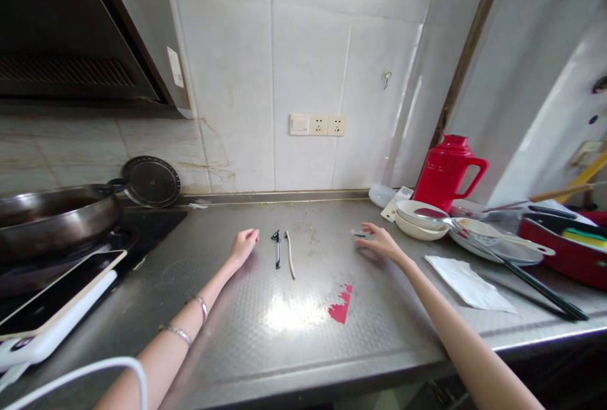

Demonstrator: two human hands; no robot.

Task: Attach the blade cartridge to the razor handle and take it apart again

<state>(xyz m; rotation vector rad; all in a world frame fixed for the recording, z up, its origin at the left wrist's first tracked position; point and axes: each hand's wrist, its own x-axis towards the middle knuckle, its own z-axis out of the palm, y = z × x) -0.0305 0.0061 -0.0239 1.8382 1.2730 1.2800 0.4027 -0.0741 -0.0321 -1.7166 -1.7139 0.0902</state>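
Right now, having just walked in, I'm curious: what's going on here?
A person is working bare-handed at a metal counter. The right hand has its fingers at a small dark piece; whether it grips it is unclear. The left hand is loosely curled, left of a dark razor-shaped item and a thin pale stick, which lie side by side between the hands. A jagged red scrap lies closer to the person.

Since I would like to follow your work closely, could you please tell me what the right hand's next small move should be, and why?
I would probably close the right hand gently around the small dark item: it lies right at the fingertips, the fingers look spread, and no firm grip shows. The left hand is well away from it.
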